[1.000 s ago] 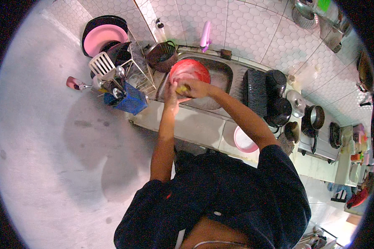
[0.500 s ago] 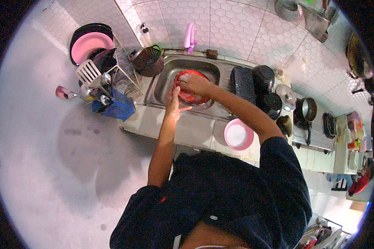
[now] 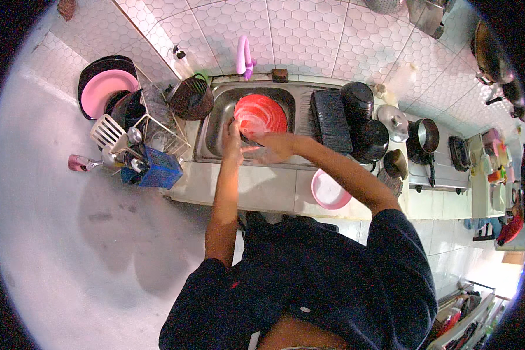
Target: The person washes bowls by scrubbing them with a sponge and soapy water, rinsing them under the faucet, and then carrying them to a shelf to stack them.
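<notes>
A round red bowl (image 3: 262,114) with white sudsy streaks over its inside is tilted up in the metal sink (image 3: 216,125). My left hand (image 3: 232,143) grips its near left rim, thumb up along the edge and a finger reaching beneath. At the bowl's near right rim is my right hand (image 3: 277,146), smeared by motion. Its fingers are too blurred to tell whether they hold anything. A pink tub (image 3: 331,189) with white contents stands on the counter just below my right forearm.
Left of the sink are a dark basket (image 3: 192,98), a dish rack and a blue utensil holder (image 3: 157,169). A lilac faucet (image 3: 244,55) rises behind. To the right stand a black ribbed container (image 3: 331,121), black bowls (image 3: 369,140) and a stove with a pan (image 3: 426,137).
My right hand has drawn back from inside the bowl toward its near right rim. The bowl is now tilted, showing its streaked inside. The whole view has shifted slightly.
</notes>
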Motion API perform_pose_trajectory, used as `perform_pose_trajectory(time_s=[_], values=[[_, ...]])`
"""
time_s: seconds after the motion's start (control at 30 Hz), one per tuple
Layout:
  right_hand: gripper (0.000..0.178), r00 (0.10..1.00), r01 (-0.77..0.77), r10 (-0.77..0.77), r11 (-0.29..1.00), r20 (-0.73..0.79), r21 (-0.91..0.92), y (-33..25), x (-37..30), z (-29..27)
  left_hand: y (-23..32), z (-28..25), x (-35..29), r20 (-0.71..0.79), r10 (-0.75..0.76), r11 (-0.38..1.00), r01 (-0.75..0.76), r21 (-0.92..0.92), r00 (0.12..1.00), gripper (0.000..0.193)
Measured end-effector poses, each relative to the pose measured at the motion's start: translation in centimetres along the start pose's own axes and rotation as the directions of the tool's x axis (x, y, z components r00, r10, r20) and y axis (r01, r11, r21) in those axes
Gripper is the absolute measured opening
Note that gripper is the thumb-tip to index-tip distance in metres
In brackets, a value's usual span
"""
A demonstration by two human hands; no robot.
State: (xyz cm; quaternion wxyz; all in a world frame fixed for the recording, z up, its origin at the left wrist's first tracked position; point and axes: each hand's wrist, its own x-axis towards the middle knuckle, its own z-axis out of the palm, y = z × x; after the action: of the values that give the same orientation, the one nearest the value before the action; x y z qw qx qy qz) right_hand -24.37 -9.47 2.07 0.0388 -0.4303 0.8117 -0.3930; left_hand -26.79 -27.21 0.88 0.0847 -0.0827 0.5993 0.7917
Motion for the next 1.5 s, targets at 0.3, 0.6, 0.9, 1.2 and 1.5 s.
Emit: perform_pose_trajectory(time_s=[0.3,0.6,0.9,1.2,1.5], values=[[0.033,0.974,-0.221,0.208,0.774,-0.092,-0.593,3.0,0.9,2.3,-0.7,3.0,0.0,0.124,0.299,0.934,-0.317,0.166,0.946,0.079],[0.035,0.961,-0.275,0.190,0.753,-0.202,-0.598,4.3,-0.8,2.8,0.0,-1.0,7.9,0.265,-0.151,0.988,0.136,0.075,0.952,0.085],[0.032,0.930,-0.354,0.192,0.695,-0.313,-0.626,1.8,2.0,3.3,-1.2,-2.7,10.8,0.445,0.078,0.995,-0.040,-0.093,0.892,0.085],[0.040,0.856,-0.514,0.341,0.643,-0.389,-0.567,2.8,4.3,4.0,-3.0,-0.4,7.3,0.466,0.266,0.955,-0.297,-0.008,0.844,0.083],[0.046,0.819,-0.569,0.417,0.503,-0.394,-0.650,4.2,3.2,6.3,-0.5,-2.6,9.9,0.505,-0.048,0.999,0.028,0.047,0.862,0.080]])
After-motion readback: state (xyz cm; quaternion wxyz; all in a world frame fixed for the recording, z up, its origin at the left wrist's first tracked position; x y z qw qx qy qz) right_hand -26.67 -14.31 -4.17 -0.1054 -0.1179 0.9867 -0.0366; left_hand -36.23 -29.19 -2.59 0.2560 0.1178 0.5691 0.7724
